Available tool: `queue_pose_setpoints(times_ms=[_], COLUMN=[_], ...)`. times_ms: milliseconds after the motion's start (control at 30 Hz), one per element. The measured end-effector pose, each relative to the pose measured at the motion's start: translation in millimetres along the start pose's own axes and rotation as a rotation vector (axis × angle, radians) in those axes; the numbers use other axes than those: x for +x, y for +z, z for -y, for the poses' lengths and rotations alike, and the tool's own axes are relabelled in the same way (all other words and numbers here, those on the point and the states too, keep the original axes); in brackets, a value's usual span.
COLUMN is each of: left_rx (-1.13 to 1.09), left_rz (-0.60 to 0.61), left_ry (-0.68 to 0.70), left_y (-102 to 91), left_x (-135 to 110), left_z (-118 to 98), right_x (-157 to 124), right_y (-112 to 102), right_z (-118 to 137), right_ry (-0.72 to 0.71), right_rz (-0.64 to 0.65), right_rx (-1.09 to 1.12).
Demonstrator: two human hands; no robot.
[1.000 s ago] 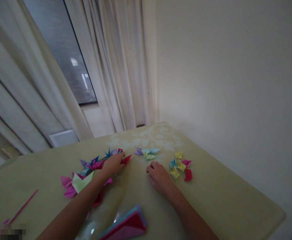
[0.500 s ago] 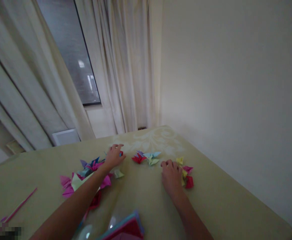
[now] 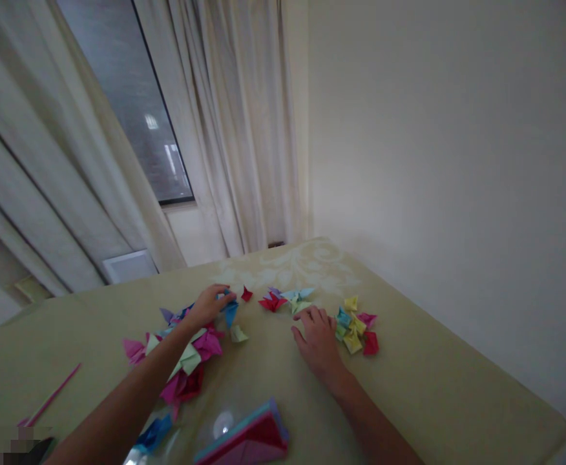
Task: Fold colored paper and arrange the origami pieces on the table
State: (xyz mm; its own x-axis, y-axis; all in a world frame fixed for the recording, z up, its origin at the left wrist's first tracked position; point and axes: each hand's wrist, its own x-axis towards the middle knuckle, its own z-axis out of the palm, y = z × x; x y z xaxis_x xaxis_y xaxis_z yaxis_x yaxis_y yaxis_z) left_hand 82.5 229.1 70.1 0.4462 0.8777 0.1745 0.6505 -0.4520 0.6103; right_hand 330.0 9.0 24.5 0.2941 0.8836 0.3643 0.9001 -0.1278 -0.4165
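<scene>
My left hand (image 3: 210, 306) pinches a blue folded-paper piece (image 3: 231, 312) at the far right side of a mixed heap of paper cranes (image 3: 208, 342) in pink, pale green and blue. Just beyond its fingers lies a small red folded piece (image 3: 247, 294), and a pale green one (image 3: 238, 334) sits nearer. My right hand (image 3: 318, 337) hovers low over the cloth with fingers apart, apparently empty. It is between a small row of cranes, including a red crane (image 3: 272, 301) and a pale blue crane (image 3: 298, 294), and a cluster of yellow folded pieces (image 3: 355, 332) with blue, pink and red ones.
A stack of coloured paper (image 3: 249, 436) lies at the near edge of the cloth-covered table (image 3: 433, 387). Beside it is a blue folded piece (image 3: 154, 434). A thin pink stick (image 3: 53, 395) lies at left. A wall (image 3: 448, 194) borders the right side.
My left hand has drawn slightly left and now grips the blue piece; the small red piece shows beyond it. My right hand has shifted left, uncovering blue and green pieces in the yellow cluster.
</scene>
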Motion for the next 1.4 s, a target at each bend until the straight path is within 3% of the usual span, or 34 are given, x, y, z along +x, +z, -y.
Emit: queue_pose_setpoints(times_ms=[167, 333, 433, 667, 900, 1067, 1233, 1400], left_rx=[-0.189, -0.328, -0.348, -0.019, 0.256, 0.284, 0.159, -0.079], left_rz=[-0.011, 0.012, 0.061, 0.087, 0.212, 0.218, 0.173, 0.342], left_ry=[0.034, 0.001, -0.03, -0.049, 0.076, 0.061, 0.132, 0.36], left_y=[1.8, 25.6, 35.6, 42.4, 68.9, 53.4, 34.8, 42.8], left_x=[-0.9, 14.4, 24.6, 24.4, 12.7, 15.3, 4.7, -33.7], left_z=[-15.7, -34.2, -34.5, -7.2, -9.7, -15.9, -48.9, -106.1], right_x=[-5.7, -9.6, -8.7, -7.2, -9.5, -9.1, -10.1, -5.8], right_y=[8.0, 14.0, 14.8, 15.3, 19.0, 15.9, 11.4, 4.8], right_z=[13.9, 16.8, 14.5, 12.2, 12.4, 13.4, 15.3, 11.1], right_ry=[-0.05, -0.074, -0.07, -0.106, -0.218, -0.197, -0.172, -0.188], right_rz=[0.008, 0.03, 0.034, -0.006, 0.051, 0.067, -0.053, -0.212], right_rx=[0.138, 0.13, 0.103, 0.107, 0.094, 0.084, 0.202, 0.533])
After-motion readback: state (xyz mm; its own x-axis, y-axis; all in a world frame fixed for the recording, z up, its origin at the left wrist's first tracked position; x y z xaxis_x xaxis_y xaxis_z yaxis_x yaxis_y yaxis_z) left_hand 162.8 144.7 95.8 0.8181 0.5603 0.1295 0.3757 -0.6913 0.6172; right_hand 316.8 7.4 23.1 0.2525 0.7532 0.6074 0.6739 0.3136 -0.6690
